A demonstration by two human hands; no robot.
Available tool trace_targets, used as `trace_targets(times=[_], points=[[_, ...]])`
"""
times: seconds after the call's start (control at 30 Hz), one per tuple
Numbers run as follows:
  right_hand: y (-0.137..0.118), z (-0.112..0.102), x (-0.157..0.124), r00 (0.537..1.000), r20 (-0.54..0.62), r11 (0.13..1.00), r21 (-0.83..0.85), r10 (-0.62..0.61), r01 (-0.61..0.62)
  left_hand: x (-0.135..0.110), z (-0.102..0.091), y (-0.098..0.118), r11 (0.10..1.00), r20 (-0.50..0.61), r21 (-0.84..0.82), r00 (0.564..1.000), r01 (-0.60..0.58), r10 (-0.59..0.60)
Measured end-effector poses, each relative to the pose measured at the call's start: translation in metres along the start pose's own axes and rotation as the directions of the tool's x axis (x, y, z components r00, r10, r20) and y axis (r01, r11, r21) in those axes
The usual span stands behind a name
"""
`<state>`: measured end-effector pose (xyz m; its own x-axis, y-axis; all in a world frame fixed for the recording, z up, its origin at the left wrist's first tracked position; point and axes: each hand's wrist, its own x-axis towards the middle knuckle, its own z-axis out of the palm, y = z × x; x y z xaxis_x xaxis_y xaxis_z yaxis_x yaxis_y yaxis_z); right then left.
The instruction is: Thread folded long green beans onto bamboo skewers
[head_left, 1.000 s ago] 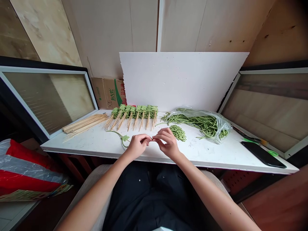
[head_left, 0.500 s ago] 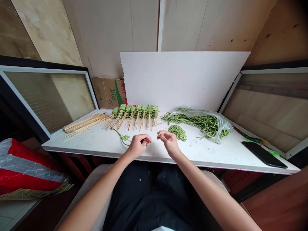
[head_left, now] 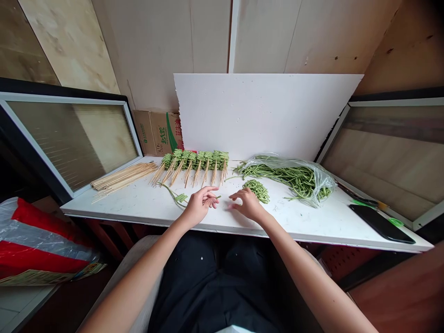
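My left hand (head_left: 200, 203) is closed over the front of the table, and the tip of a green bean piece (head_left: 218, 197) pokes out from its fingers. To the right, my right hand (head_left: 247, 203) has thumb and fingers apart with nothing between them. It is beside a small heap of cut green bean pieces (head_left: 257, 191). Left of my left hand, a few short bean pieces (head_left: 181, 198) lie on a long curved bean. Behind the hands stand rows of skewered beans (head_left: 199, 159), their stick ends pointing toward me.
Bare bamboo skewers (head_left: 123, 178) lie at the left of the white table (head_left: 222, 222). Long beans fill a clear plastic bag (head_left: 298, 175) on the right. A black phone (head_left: 381, 223) and scissors (head_left: 359, 193) lie at the far right. A cardboard box (head_left: 157, 133) stands behind.
My right hand has moved a little right, toward the cut pieces, and its fingers have opened. A green bean tip now shows at my left fingers, which have shifted slightly.
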<state>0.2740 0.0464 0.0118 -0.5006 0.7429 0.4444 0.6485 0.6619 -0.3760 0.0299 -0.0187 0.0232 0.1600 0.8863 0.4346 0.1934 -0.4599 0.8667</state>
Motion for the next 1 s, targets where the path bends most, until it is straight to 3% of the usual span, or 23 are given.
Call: trace_targets(times=[0.13, 0.2, 0.33, 0.43, 0.57, 0.77, 1.0], points=[[-0.036, -0.015, 0.001, 0.985, -0.056, 0.933, 0.317, -0.161, 0.171, -0.002, 0.003, -0.001, 0.999, 0.037, -0.035, 0.999, 0.018, -0.017], [-0.048, -0.017, 0.001, 0.97, -0.108, 0.9, 0.362, -0.216, 0.24, -0.002, 0.004, -0.002, 0.998, 0.057, -0.052, 0.998, 0.026, -0.023], [-0.05, -0.013, 0.002, 0.948, -0.224, 0.901, 0.321, -0.228, 0.292, -0.002, 0.003, -0.004, 0.999, 0.062, -0.008, 0.998, 0.034, -0.034], [-0.045, -0.014, 0.003, 0.944, -0.269, 0.912, 0.307, -0.19, 0.271, -0.001, 0.001, -0.002, 0.996, 0.002, 0.081, 0.999, 0.04, -0.04], [-0.048, -0.019, 0.002, 0.945, -0.25, 0.921, 0.272, -0.211, 0.278, -0.001, 0.001, 0.002, 0.992, -0.066, 0.126, 0.998, 0.023, -0.015], [-0.056, -0.018, 0.001, 0.898, -0.278, 0.898, 0.186, -0.342, 0.4, -0.004, 0.004, 0.007, 0.987, -0.037, 0.155, 0.998, -0.039, 0.045], [-0.059, -0.02, -0.003, 0.866, -0.289, 0.901, 0.021, -0.409, 0.432, -0.004, 0.005, 0.016, 0.931, 0.005, 0.312, 0.98, -0.188, 0.197]])
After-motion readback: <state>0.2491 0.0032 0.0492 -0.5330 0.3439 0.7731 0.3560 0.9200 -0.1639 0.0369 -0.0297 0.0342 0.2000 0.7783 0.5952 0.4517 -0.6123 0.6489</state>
